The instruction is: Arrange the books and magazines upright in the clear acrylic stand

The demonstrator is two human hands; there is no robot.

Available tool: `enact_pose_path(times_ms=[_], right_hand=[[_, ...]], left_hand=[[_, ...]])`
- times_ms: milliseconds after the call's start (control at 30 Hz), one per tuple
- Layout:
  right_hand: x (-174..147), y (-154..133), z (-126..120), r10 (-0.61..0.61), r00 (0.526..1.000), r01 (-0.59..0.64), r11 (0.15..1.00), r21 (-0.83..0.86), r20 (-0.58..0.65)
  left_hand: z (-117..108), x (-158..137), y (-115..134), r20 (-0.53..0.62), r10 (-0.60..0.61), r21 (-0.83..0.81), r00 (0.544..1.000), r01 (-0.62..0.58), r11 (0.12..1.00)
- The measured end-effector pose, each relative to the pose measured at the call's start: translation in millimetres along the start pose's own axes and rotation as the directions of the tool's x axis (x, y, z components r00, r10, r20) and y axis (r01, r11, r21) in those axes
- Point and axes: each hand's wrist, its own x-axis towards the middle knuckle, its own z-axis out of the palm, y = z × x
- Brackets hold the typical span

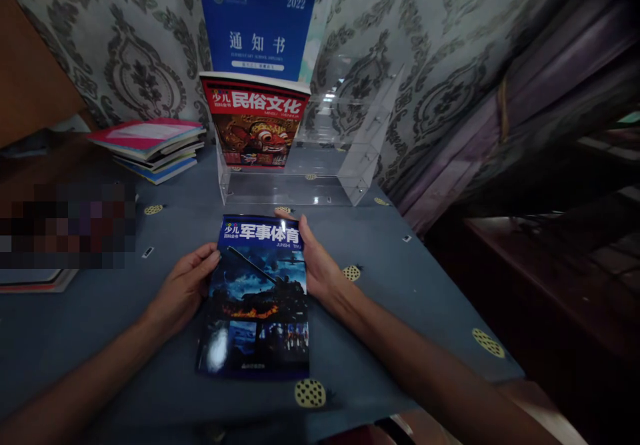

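Note:
A dark blue book [257, 298] with a tank on its cover faces me, held between both hands over the table. My left hand [187, 281] grips its left edge, thumb on the front. On the opposite side, my right hand [320, 265] is closed around the upper right edge, with its fingers partly hidden behind the cover. Just beyond the book stands a clear acrylic rack [370, 145]. A red book [260, 125] with a mask on the cover leans in its left part, and a blue booklet [257, 25] marked 2022 rises behind that.
A stack of books [155, 148] with a pink one on top lies at the back left. Another book or two [50, 278] lie at the left, partly blurred out. The blue pineapple-patterned tablecloth [390, 338] ends at the right, and patterned curtains [150, 51] hang behind.

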Motion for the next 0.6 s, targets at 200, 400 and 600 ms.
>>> enact_pose_path(times_ms=[200,400,600], right_hand=[[-15,2,4,0.131,0.960,-0.092,0.982,-0.164,0.247],[-29,-10,4,0.416,0.675,-0.227,0.903,-0.364,0.610],[-17,-1,-4,0.460,0.535,-0.253,0.888,-0.385,0.709]], left_hand=[[-7,9,9,-0.127,0.069,-0.015,0.989,-0.072,0.997],[-14,12,12,-0.162,0.080,-0.051,0.984,-0.089,0.995],[-15,10,16,-0.113,0.013,-0.066,0.994,-0.021,0.998]])
